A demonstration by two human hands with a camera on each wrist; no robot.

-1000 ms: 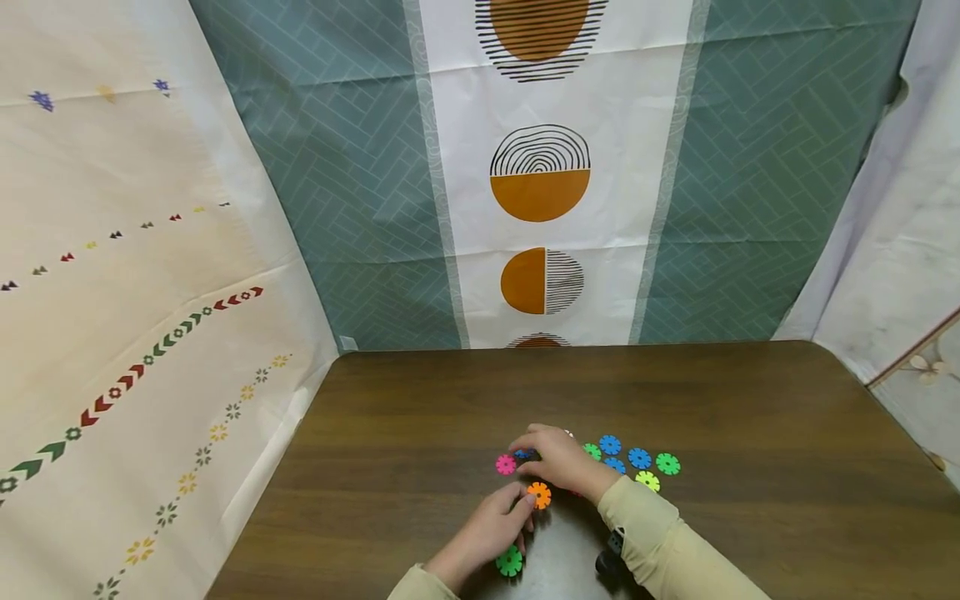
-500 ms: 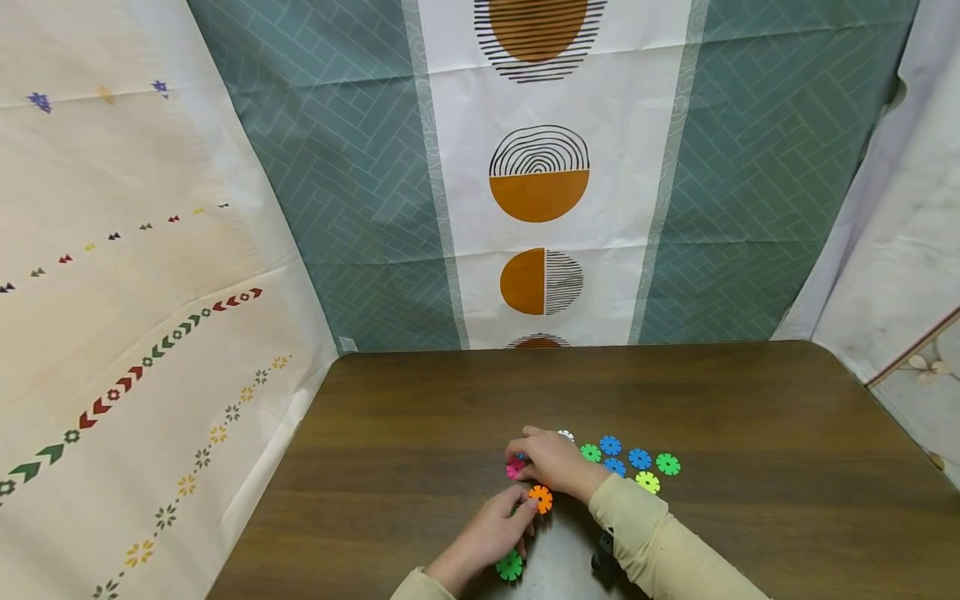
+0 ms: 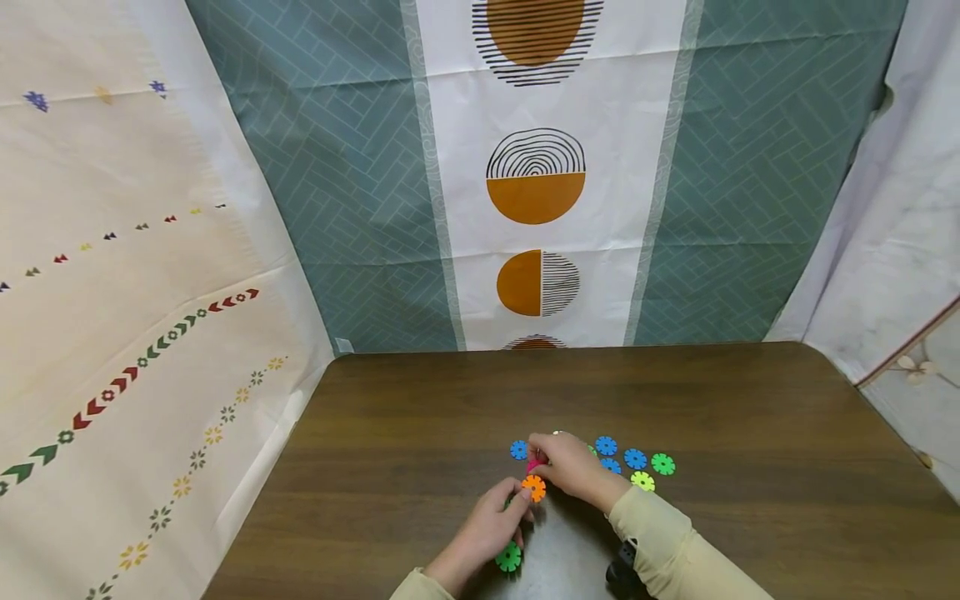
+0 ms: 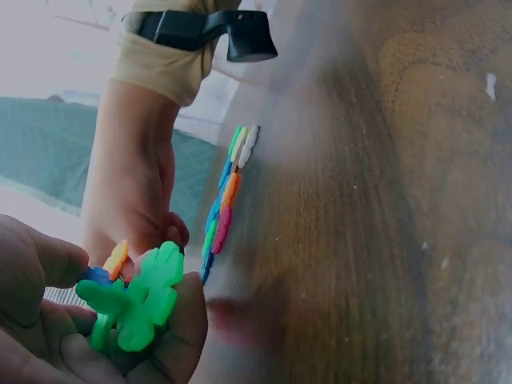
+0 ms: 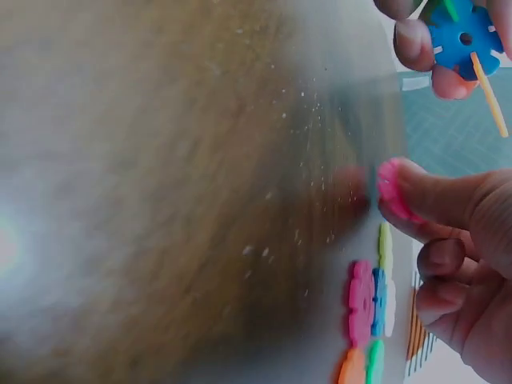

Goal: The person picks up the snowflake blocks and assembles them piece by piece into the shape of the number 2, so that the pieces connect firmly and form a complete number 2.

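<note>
My left hand grips a small cluster of slotted interlocking plastic discs. An orange disc stands at its top and a green disc hangs lower. Up close in the left wrist view, a green disc fills the curled fingers, with blue and orange behind it. Just beyond, my right hand pinches a pink disc between thumb and finger, a short gap from the cluster. In the right wrist view, the cluster's blue disc has the orange one slotted into its edge.
Loose discs lie flat on the brown table: a blue disc left of the right hand, and several more to its right, including a lime disc and a green disc. Patterned cloth hangs behind the table.
My right hand has picked up the pink disc from the table's left side and drawn it right, toward the orange disc, uncovering the blue disc. The left hand has stayed nearly still.
</note>
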